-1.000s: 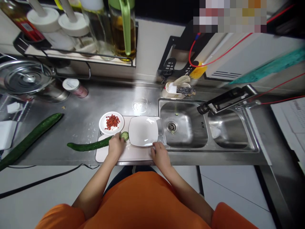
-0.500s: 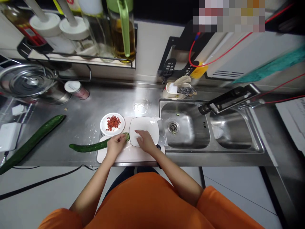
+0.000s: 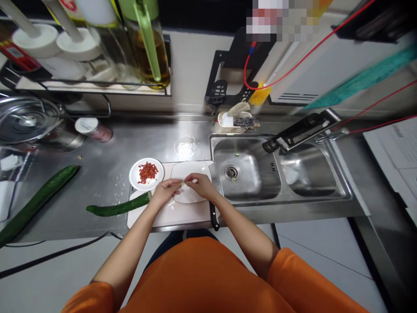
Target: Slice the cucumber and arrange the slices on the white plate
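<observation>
My left hand (image 3: 167, 190) and my right hand (image 3: 199, 184) meet fingertip to fingertip over a white squarish plate (image 3: 190, 167). Between the pinched fingers is something small and pale, too small to make out. The plate rests on a white cutting board (image 3: 169, 216). A cut cucumber (image 3: 119, 208) lies left of my left hand, its pale cut end on the board. Behind it stands a round white plate (image 3: 133, 176) with chopped red pieces (image 3: 148, 172). A black knife handle (image 3: 213, 215) shows at the board's right edge, below my right wrist.
A double sink (image 3: 247, 174) with a black faucet (image 3: 280, 141) is at the right. At the left are a whole cucumber (image 3: 39, 202), a jar (image 3: 94, 129) and a lidded pot (image 3: 29, 124). A bottle rack (image 3: 130, 89) hangs above; a small caddy (image 3: 233, 124) stands behind the sink.
My left hand has moved right from the cucumber's cut end to over the plate. My right hand's spread fingers have closed and now meet the left's. The view has shifted slightly.
</observation>
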Motion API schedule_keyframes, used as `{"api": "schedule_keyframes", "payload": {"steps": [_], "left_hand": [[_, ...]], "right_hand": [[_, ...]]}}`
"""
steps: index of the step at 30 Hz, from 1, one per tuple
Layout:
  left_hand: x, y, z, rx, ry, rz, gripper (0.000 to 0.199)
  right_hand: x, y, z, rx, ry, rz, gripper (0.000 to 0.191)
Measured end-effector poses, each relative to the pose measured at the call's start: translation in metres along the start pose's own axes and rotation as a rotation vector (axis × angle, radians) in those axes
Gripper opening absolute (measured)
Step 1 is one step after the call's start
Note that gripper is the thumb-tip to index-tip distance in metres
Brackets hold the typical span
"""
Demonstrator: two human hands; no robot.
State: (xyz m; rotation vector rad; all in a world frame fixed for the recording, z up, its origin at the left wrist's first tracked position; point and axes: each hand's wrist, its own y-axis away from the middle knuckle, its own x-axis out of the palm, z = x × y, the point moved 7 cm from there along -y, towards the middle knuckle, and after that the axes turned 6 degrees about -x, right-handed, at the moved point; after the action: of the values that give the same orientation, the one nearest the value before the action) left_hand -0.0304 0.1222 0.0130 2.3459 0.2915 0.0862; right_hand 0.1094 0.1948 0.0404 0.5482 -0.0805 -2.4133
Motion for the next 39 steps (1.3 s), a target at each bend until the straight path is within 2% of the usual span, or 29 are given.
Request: {"api": "schedule_keyframes", "payload": {"steps": [7, 13, 18, 22, 29, 33, 39], "left_hand": [[0.017, -0.009, -0.006, -0.011, 0.042, -0.010, 0.036], [0.020, -0.031, -0.011, 0.125, -0.020, -0.121, 0.043], [0.022, -0.055, -0.009, 0.105, -0.060, -0.138, 0.049], [0.026, -0.067, -0.012, 0.091, -0.185, -0.124, 0.036], [0.030, -0.068, -0.033, 0.201, -0.553, -0.259, 0.023], [0.036, -0.064, -0.044, 0.276, -0.683, -0.294, 0.016], [0.042, -0.062, -0.049, 0.310, -0.927, -0.352, 0.011]], "right_hand": [[-0.010, -0.002, -0.023, 0.051, -0.047, -0.049, 0.011], [-0.004, -0.006, -0.053, 0.233, -0.277, -0.086, 0.007], [-0.002, -0.013, -0.068, 0.337, -0.363, -0.133, 0.002], [-0.004, -0.020, -0.079, 0.381, -0.267, -0.153, 0.005], [-0.004, -0.028, -0.089, 0.425, -0.126, -0.153, 0.008], [-0.007, -0.032, -0.088, 0.426, 0.011, -0.136, 0.009], [-0.011, -0.034, -0.073, 0.394, 0.229, -0.129, 0.007]]}}
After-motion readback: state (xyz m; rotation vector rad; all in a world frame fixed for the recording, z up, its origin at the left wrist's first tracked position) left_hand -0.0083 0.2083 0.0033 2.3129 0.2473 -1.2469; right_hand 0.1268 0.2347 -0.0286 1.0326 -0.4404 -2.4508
